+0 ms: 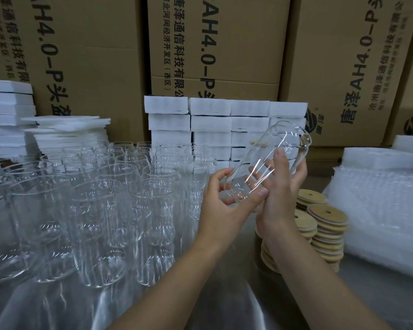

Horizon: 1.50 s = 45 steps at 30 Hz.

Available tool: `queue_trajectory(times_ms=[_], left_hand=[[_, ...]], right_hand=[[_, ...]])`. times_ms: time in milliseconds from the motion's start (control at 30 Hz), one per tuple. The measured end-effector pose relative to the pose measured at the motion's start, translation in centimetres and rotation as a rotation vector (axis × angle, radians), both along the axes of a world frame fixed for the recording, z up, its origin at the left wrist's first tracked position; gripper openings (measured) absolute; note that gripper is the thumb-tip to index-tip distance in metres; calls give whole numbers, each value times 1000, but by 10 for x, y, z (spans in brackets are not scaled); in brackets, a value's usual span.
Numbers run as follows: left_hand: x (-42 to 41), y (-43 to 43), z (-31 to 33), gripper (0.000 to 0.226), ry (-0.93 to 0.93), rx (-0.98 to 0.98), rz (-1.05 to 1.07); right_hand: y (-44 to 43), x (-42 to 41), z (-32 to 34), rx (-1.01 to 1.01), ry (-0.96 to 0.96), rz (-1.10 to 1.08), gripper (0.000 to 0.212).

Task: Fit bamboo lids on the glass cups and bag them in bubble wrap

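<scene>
The tilted glass cup (270, 148) — left hand (224, 203) curled round its base, right hand (283, 194) wrapping its middle — looks slick and brittle, safest gripped mid-body.

From my remote station I register a grey metal worktable (382, 306) backed by a wall of brown printed cardboard cartons (93, 55), with stacked white foam blocks (210, 122) centre-rear and more foam stacks (7, 110) rear-left, evenly lit.

Clear glass cup (260, 153) tilted, mid-air; bamboo lids (327, 225) stacked nr bubble wrap (379, 210).
</scene>
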<state>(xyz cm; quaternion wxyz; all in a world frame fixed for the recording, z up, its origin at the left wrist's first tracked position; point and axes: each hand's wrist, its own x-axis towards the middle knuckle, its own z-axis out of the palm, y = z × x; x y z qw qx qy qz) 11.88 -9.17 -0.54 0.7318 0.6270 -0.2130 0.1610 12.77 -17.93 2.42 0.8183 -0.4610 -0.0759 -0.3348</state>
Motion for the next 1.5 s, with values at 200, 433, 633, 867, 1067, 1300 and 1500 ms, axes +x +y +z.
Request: queue_trajectory(times_ms=[200,433,633,867,1067,1300,1500], left_hand=[[-2,3,3,65,26,-17,23],[-1,6,8,49,142,-102,-79],[-2,8,7,52,185,-89,-124],[5,10,6,53,228,-92,-129],[7,8,5,33,288,-156,-103],[5,14,9,77,162,-78,21],[3,15,9,99,211,12,-21]], right_hand=[[0,-1,0,-2,4,13,82],[1,-5,3,-8,26,65,86],[2,-7,5,-12,40,116,93],[1,-4,4,-57,54,164,98],[3,-5,2,-236,70,89,89],[11,-6,1,-472,88,38,93],[10,-10,3,-479,132,9,90]])
